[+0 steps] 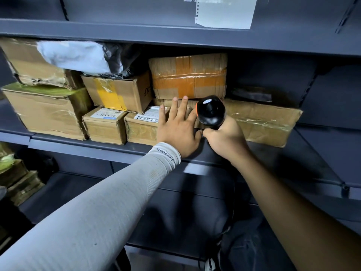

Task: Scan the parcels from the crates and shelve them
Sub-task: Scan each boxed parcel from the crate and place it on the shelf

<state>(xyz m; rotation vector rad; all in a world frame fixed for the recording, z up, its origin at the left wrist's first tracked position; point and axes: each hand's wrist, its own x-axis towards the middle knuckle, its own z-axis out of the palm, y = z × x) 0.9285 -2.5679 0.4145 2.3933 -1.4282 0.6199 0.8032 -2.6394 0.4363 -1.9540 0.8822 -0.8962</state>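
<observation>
So this looks like the shelving half of the job, and it's looking well along for this shelf (pixel 82 142) at least. The left hand (pixel 178 130) is lying flat with fingers straight, pressing against the front of a long flat parcel (pixel 261 122) that's sitting on the shelf right under its fingertips and stretching off past the right hand. My guess is it's being nudged into place.

The right hand (pixel 226 136) is wrapping around the handle of a black scanner (pixel 211 111), which is sticking up just above its knuckles and touching or nearly touching that same parcel.

Just above the left hand's fingertips an orange-taped box (pixel 188 76) is sitting on top of the long one. Off to the left of the left hand, a bunch more cardboard boxes are stacking up: two small labelled ones (pixel 105 126) right beside it and bigger ones further out.

What's left? Can't say, honestly. No crates are showing here, so I can't tell how many parcels are waiting. There's open shelf space beyond the right hand though.
</observation>
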